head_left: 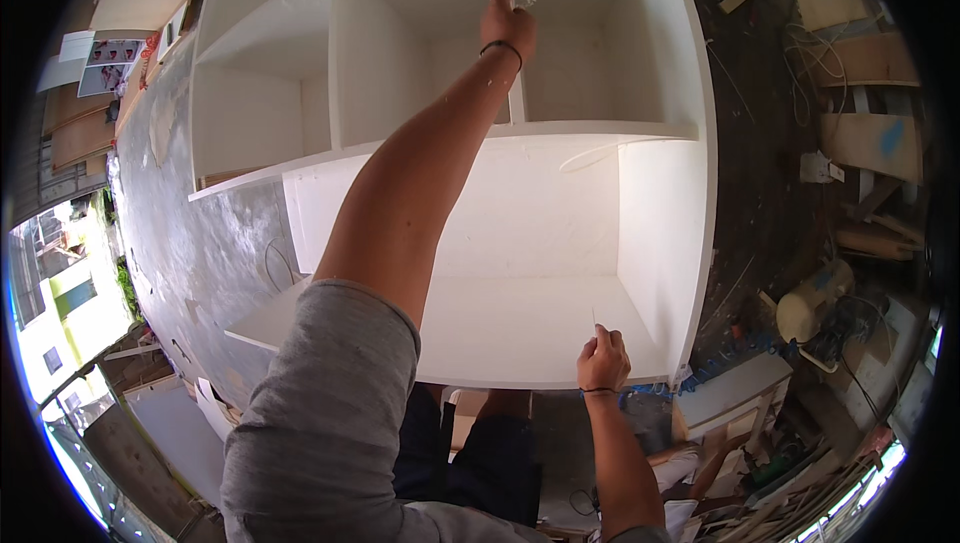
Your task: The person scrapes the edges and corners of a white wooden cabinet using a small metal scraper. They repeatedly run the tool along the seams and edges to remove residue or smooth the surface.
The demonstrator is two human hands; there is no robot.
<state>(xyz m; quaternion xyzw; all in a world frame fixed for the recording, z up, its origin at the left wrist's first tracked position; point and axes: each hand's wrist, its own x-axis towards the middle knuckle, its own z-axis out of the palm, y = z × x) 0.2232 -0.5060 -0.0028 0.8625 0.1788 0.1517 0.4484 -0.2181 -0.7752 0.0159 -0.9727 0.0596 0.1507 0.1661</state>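
A large white cabinet frame with open compartments lies in front of me. My left hand is stretched far out to the front edge of an upright divider, its fingers closed there. A thin, curled whitish scrap sticks out at its fingertips. Low on the right, my right hand is closed in a pinch above the near white panel. From its fingers points a thin, pale sliver, too fine to name. A pale looped strip hangs by the middle shelf edge.
On the right stand a beige tank-like machine and several wood boards. A small white-topped stand is near the cabinet's lower right corner. Another person shows partly at the lower right. Boards lean at the far left.
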